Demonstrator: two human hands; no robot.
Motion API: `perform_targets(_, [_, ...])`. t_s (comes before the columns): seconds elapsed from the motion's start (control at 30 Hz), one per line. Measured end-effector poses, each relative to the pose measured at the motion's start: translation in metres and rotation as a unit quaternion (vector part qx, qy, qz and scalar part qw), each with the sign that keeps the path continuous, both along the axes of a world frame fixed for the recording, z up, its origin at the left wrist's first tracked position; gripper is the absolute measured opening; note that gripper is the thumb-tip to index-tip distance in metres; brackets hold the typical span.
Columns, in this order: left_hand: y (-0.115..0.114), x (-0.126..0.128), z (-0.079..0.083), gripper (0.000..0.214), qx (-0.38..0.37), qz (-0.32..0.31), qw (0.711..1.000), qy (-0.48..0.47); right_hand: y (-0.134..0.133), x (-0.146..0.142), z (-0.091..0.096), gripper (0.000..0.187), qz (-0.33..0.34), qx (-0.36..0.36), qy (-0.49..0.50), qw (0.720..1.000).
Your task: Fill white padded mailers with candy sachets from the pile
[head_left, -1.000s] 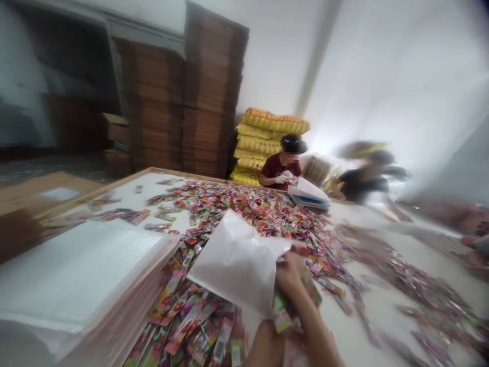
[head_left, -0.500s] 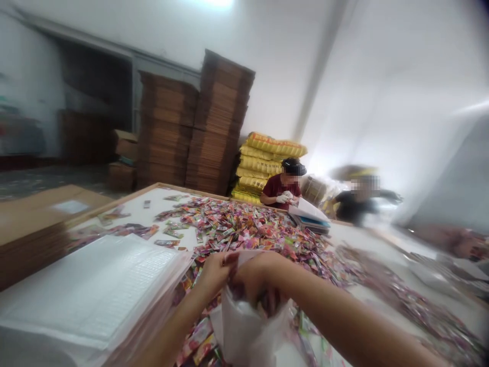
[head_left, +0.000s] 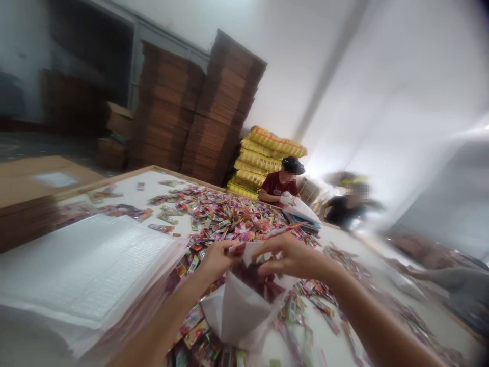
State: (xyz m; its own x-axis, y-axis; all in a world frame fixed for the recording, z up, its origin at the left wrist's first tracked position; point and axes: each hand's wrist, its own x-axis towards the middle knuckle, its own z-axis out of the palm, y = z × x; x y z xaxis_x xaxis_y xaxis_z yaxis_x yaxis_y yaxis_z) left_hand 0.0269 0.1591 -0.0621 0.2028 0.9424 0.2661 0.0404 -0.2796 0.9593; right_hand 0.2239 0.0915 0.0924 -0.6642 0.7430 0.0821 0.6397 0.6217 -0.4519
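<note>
A white bag [head_left: 240,311] stands mouth-up in front of me, with dark and reddish contents partly visible inside. My left hand [head_left: 217,260] pinches the far left of its rim, thumb and fingers closed on the edge. Over the mouth is my right hand [head_left: 290,255], its fingers curved and apart, with nothing clearly held in them. A reddish strip shows just above that hand; whether it touches the fingers I cannot tell. Around and beneath the bag lies a heap of small colourful packets [head_left: 229,211].
Flat white padded mailers [head_left: 91,265] are stacked at the left, near flattened cardboard [head_left: 46,176]. Across the white table [head_left: 133,196] sits a person in a red shirt [head_left: 277,187] beside a paper stack [head_left: 303,216]. Another person [head_left: 346,206] is blurred at right. Cardboard piles [head_left: 225,92] and yellow sacks [head_left: 260,160] stand behind.
My right hand has risen out of the bag's mouth and its fingers have spread. The bag now gapes wider, still in my left hand. The whole view has tilted slightly.
</note>
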Motion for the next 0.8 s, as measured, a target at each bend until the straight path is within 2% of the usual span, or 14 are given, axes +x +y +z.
perform_targets(0.07, [0.001, -0.003, 0.002, 0.030, -0.029, -0.047, 0.998, 0.024, -0.011, 0.021, -0.001, 0.025, -0.115, 0.105, 0.056, 0.986])
perform_targets(0.13, [0.000, -0.002, 0.005, 0.029, -0.044, -0.037, 0.995, 0.077, -0.014, 0.041, -0.019, 0.039, -0.225, 0.179, 0.063, 0.956])
perform_targets(0.17, [0.000, 0.000, 0.008, 0.025, -0.040, -0.015, 0.993, 0.111, -0.013, 0.049, -0.031, 0.050, -0.263, 0.175, 0.050, 0.948])
perform_targets(0.23, [0.001, 0.004, 0.017, 0.017, -0.016, 0.029, 0.986, 0.166, -0.006, 0.063, -0.055, 0.060, -0.316, 0.094, 0.041, 0.943])
perform_targets(0.3, [0.004, 0.007, 0.031, 0.018, 0.002, 0.050, 0.982, 0.180, 0.005, 0.074, -0.065, 0.055, -0.335, 0.007, 0.099, 0.937])
perform_targets(0.33, [0.006, 0.008, 0.040, 0.021, 0.008, 0.046, 0.984, 0.174, 0.010, 0.079, -0.064, 0.054, -0.337, -0.010, 0.148, 0.930])
perform_targets(0.4, [0.010, 0.009, 0.056, 0.023, 0.023, 0.027, 0.984, 0.172, 0.020, 0.087, -0.053, 0.049, -0.335, -0.019, 0.213, 0.918])
perform_targets(0.47, [0.013, 0.011, 0.068, 0.019, 0.029, 0.008, 0.981, 0.189, 0.026, 0.096, -0.038, 0.040, -0.331, -0.049, 0.221, 0.916])
perform_targets(0.53, [0.013, 0.012, 0.073, 0.019, 0.030, 0.010, 0.980, 0.196, 0.023, 0.108, -0.030, 0.037, -0.323, -0.073, 0.264, 0.906])
perform_targets(0.6, [0.012, 0.013, 0.070, 0.024, 0.026, 0.039, 0.981, 0.187, 0.012, 0.123, -0.040, 0.047, -0.313, -0.048, 0.365, 0.875])
perform_targets(0.67, [0.010, 0.012, 0.060, 0.024, 0.018, 0.072, 0.976, 0.205, -0.009, 0.133, -0.076, 0.056, -0.332, -0.029, 0.410, 0.849])
perform_targets(0.7, [0.009, 0.012, 0.053, 0.023, 0.008, 0.075, 0.972, 0.223, -0.024, 0.134, -0.103, 0.057, -0.357, -0.040, 0.384, 0.851])
perform_targets(0.73, [0.008, 0.012, 0.046, 0.023, -0.005, 0.064, 0.969, 0.238, -0.041, 0.130, -0.136, 0.060, -0.381, -0.065, 0.329, 0.862])
perform_targets(0.8, [0.006, 0.012, 0.034, 0.026, -0.024, 0.031, 0.970, 0.239, -0.081, 0.109, -0.209, 0.070, -0.410, -0.140, 0.158, 0.887])
